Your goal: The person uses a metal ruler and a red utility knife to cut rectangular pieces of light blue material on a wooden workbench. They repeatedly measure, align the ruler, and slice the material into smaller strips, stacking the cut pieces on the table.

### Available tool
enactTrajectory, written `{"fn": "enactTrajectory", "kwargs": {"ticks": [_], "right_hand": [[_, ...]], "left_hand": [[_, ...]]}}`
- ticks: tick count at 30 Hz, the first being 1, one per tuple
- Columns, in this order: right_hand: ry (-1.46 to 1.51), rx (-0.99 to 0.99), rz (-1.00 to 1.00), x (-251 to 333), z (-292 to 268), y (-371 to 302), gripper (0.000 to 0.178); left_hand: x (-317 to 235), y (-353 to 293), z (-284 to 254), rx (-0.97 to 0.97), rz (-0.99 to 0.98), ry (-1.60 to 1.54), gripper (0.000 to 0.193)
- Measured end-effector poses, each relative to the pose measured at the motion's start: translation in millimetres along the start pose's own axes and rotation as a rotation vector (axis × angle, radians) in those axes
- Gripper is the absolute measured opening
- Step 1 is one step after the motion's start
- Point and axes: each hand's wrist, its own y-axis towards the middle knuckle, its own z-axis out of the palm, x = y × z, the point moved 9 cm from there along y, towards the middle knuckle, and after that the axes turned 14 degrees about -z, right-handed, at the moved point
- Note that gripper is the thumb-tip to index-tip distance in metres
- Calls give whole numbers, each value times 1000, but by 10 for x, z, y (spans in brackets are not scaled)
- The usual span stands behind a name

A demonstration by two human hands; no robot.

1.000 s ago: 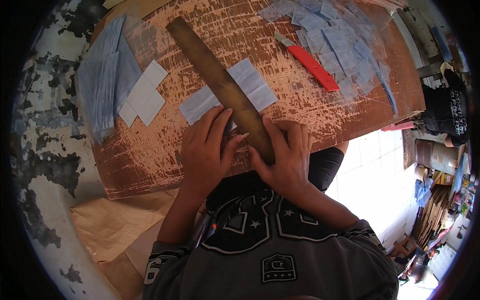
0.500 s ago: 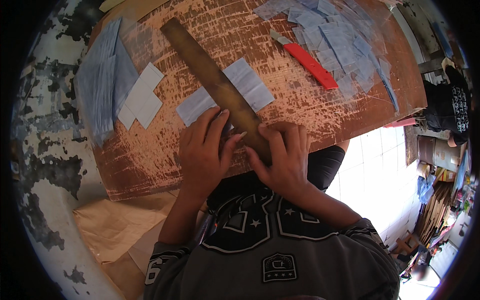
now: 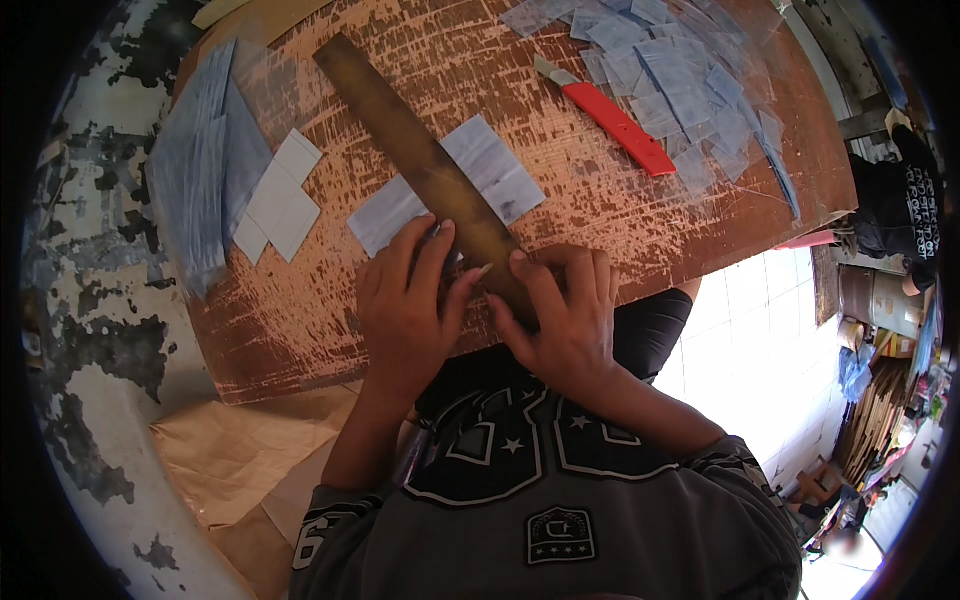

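A long, flat brown-yellow bar, like a straightedge, lies slanted on the worn tabletop, crossing a bluish translucent plastic piece that shows on both sides of it. My right hand grips the bar's near end, thumb on one edge and curled fingers on the other. Along the opposite edge rests my left hand, its fingers bent and its thumb apart, tips at the bar and plastic; what lies under them is hidden. A red cutter knife with its blade out lies off to the right.
Several cut clear plastic pieces are heaped at the far right. Long bluish plastic sheets and white card pieces lie at left. Brown paper sits below the wooden tabletop, beside a peeling wall.
Hardly anything differs. The view has shifted slightly, and both hands keep their places at the bar.
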Motion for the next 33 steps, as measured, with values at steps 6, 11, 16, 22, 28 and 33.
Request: {"fn": "enactTrajectory", "kwargs": {"ticks": [6,11,16,22,28,33], "right_hand": [[-9,-18,-9,4,-8,6,44],[-19,-31,-13,11,-4,14,43],[-20,-40,-19,12,-17,21,43],[-8,-37,-24,7,-14,5,43],[2,-37,-27,5,-22,10,44],[25,-34,-21,-12,-11,-9,45]], "left_hand": [[-18,-3,-8,1,11,18,50],[-2,-4,-2,9,-16,1,48],[-40,11,-22,-8,23,6,49],[-8,-3,-13,-1,-13,-15,46],[42,3,4,-5,-23,-60,45],[44,-2,0,-1,-31,-65,44]]}}
